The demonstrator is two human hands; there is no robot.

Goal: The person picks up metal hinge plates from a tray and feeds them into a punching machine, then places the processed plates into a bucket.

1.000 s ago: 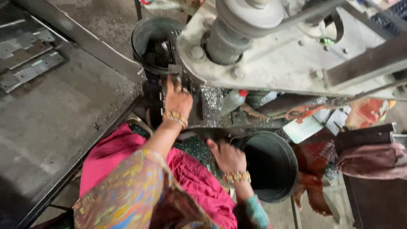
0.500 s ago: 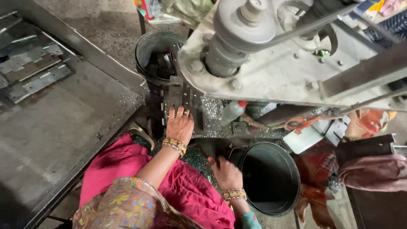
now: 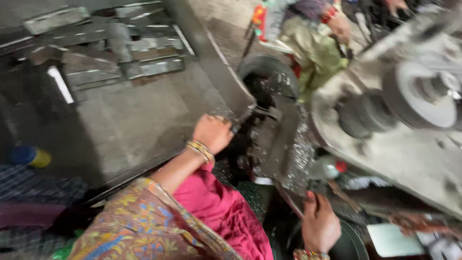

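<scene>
The picture is blurred by motion. My left hand (image 3: 211,132), with bangles at the wrist, is curled into a fist at the corner of the grey metal table (image 3: 130,120). A dark lever (image 3: 240,124) sticks out of the fist toward the press machine (image 3: 385,144). My right hand (image 3: 320,224) is lower right, above the rim of a black bucket (image 3: 358,240). Its fingertips reach up to a small dark metal piece (image 3: 315,185) under the machine; whether it grips the piece is unclear. Pink cloth covers my lap (image 3: 216,207).
Flat metal strips (image 3: 120,53) lie at the table's far side. Another dark bucket (image 3: 267,72) stands behind the machine, with another person in green-yellow cloth (image 3: 313,48) beyond it. Shiny shavings (image 3: 298,159) and a clear, red-capped bottle (image 3: 327,168) sit by the machine. A blue-yellow object (image 3: 29,156) lies far left.
My view has swung left and closer. My left hand went from the machine's front to the table corner and closed. My right hand rose from the bucket rim toward the machine.
</scene>
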